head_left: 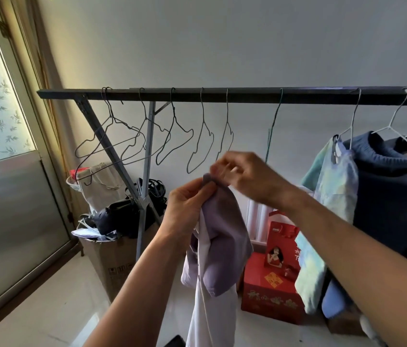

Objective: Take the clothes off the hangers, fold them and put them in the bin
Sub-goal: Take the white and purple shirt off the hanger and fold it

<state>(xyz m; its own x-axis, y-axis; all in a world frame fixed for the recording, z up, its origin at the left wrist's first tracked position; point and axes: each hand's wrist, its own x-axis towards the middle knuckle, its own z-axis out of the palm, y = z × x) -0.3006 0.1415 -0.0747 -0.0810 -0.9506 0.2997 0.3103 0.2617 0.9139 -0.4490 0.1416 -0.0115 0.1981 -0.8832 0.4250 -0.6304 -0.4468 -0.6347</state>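
A lilac and white garment [218,244] hangs down in front of me, off any hanger. My left hand [187,206] grips its top edge from the left. My right hand [245,174] pinches the same top corner from the right, fingers curled, slightly blurred. Behind them a dark rail [247,95] carries several bare wire hangers [177,136] on the left. To the right, a pale tie-dye top [332,191] and a dark blue garment [395,194] still hang on white hangers [395,126]. No bin is in view.
A cardboard box [112,261] piled with bags and papers stands at the rack's left leg. Red gift boxes [270,289] sit on the pale floor under the rail. A metal door with a frosted window [2,121] fills the left side.
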